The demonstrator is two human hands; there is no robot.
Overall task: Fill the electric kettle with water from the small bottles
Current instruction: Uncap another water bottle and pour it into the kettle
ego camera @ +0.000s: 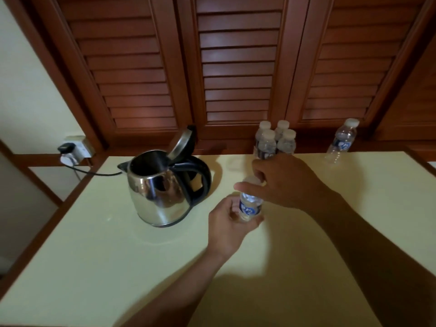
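Four bottles (274, 143) behind held bottle (250, 206) — kettle (160, 192) left.

Kettle (162, 187) left on table (94, 256), four bottles (274, 142) behind, right

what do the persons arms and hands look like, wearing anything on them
Two bare arms, with no sleeves as far as the frame shows them. The left hand and the right hand wear no gloves, and no watch, bracelet or ring shows on either wrist or on the fingers in view. The light is dim, so a thin band could be missed.
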